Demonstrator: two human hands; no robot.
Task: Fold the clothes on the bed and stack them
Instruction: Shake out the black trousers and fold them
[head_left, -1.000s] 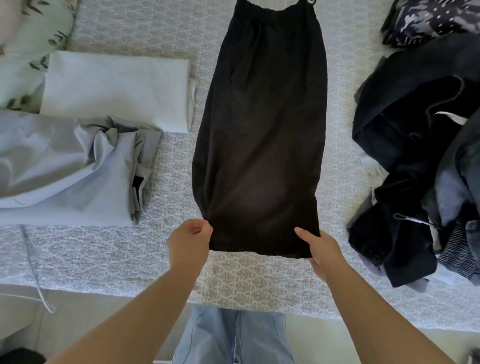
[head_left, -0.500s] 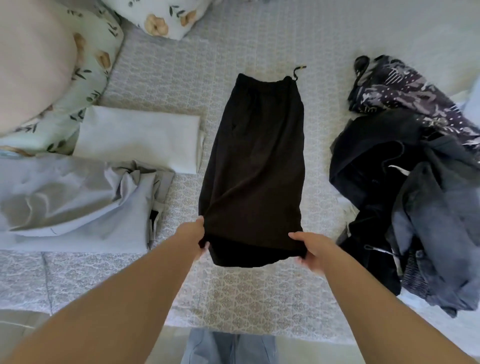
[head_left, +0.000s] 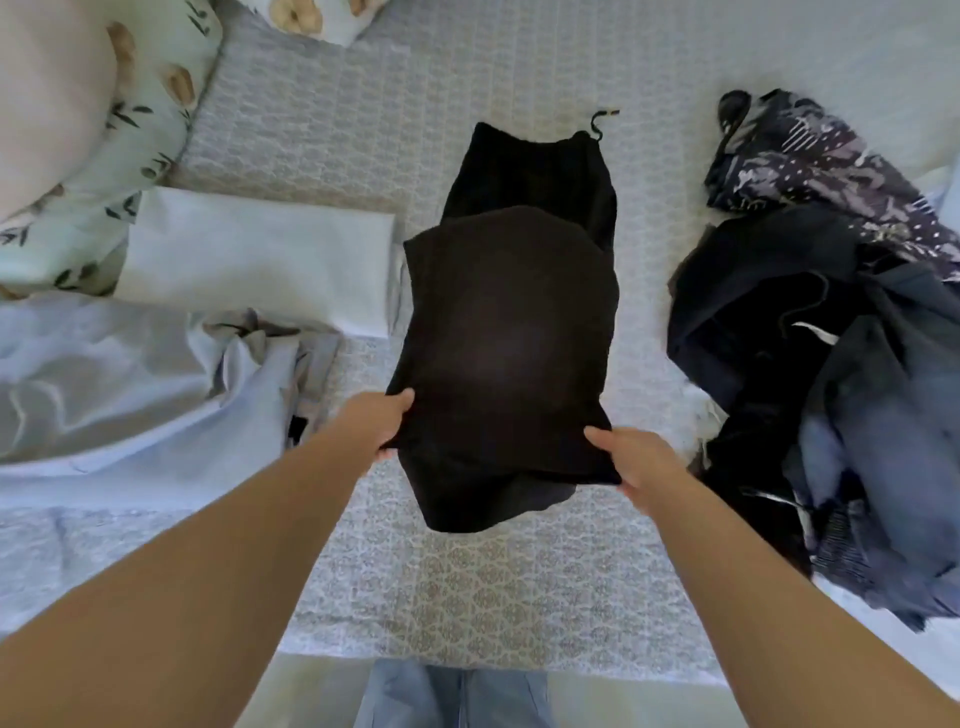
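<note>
Black drawstring trousers (head_left: 509, 332) lie lengthwise in the middle of the bed (head_left: 467, 587), waistband at the far end. Their near half is lifted and bent over towards the waistband. My left hand (head_left: 376, 421) grips the lifted hem at its left corner and my right hand (head_left: 636, 462) grips it at the right corner. A folded white garment (head_left: 260, 260) lies flat to the left, with a pale blue-grey garment (head_left: 130, 384) crumpled in front of it.
A heap of dark unfolded clothes (head_left: 810, 374) with a patterned navy piece (head_left: 821, 166) fills the right side. Floral pillows (head_left: 93, 130) sit at the far left. The bed's near edge runs just in front of my legs.
Both hands have lifted the trousers' hem and carried it away from me, so the lower part now doubles over the upper part. The camera has tilted forward.
</note>
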